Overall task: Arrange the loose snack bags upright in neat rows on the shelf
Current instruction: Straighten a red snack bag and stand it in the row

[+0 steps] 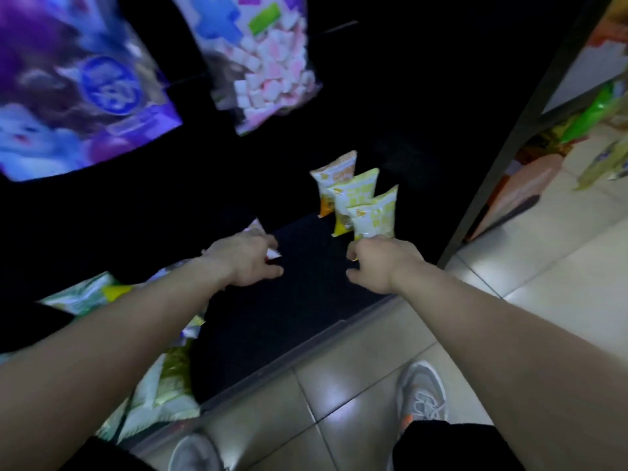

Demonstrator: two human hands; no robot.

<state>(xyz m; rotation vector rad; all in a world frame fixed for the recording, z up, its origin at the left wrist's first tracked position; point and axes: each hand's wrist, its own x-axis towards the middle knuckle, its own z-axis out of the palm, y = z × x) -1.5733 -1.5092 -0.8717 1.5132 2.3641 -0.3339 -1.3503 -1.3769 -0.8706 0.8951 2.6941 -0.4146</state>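
The right hand [377, 263] has its fingers curled round the crimped lower edge of the front bag [373, 212], a small puffy pillow pack of glossy white film with yellow-green print and a serrated top seal. It stands upright near the right end of the shelf [289, 317]. Overlapped just behind it are the middle bag [355, 198] and the back bag [334, 180], both the same shape, the back one with orange at its bottom corner, and the three form one slanting row. Across a gap of bare dark, matte shelf, the left hand [244, 260] closes over a white packet [273, 254], of which only shiny corners poke out past the fingers. Further left, loose bags [156, 379] lie flat and crumpled at the shelf's front edge, pale green and white, blurred. Above hang a large glossy purple pouch [78, 90] and a clear bag [268, 69] filled with pink and white cubes. A grey metal post [509, 147] borders the shelf on the right. Below, the beige tiled floor [356, 362] reflects light around a pair of grey mesh shoes [421, 392].
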